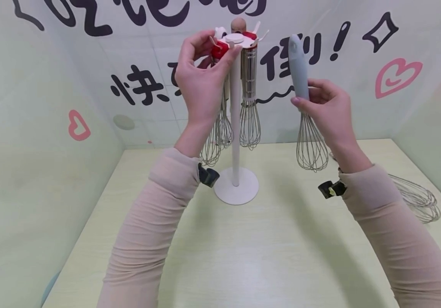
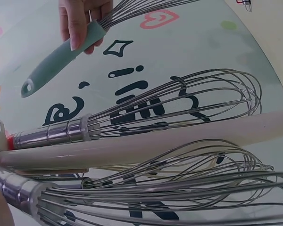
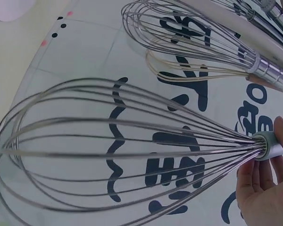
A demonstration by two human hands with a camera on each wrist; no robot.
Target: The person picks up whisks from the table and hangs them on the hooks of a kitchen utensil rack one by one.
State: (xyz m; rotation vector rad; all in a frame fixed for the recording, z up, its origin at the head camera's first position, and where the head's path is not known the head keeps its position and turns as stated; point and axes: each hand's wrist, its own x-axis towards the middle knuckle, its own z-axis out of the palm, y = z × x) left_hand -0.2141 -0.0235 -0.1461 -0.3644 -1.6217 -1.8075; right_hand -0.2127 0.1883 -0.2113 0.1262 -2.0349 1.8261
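The right hand [image 1: 328,107] has its thumb and fingers clamped on the lower handle of a pale blue whisk [image 1: 299,70], close to where the wires begin. That handle is smooth and plain, rounded at the top end with a small hole through it; below the grip, thin silvery wires swell into a long balloon of overlapping loops. The whisk hangs wires down, tilted slightly, in the air to the right of a white stand [image 1: 235,128] and apart from it.

The left hand [image 1: 201,81] is up at the top of that stand, fingers and thumb curled round the red end of a steel whisk [image 1: 219,50]; the thumb reaches toward the hub, though from this angle I can't say whether it presses there too.

Around the hub, short white hooks stick up and out. Another whisk with a red top and a shiny, ringed metal handle [image 1: 249,72] hangs just right of the post, and a wooden knob [image 1: 238,25] shows behind the hub. The stand's round base sits on the pale table [image 1: 243,256]. Farther right, partly behind the sleeve [image 1: 409,239], a wire whisk [image 1: 420,199] lies on the tabletop, and beyond rises a backdrop [image 1: 143,128] with black lettering and pink hearts
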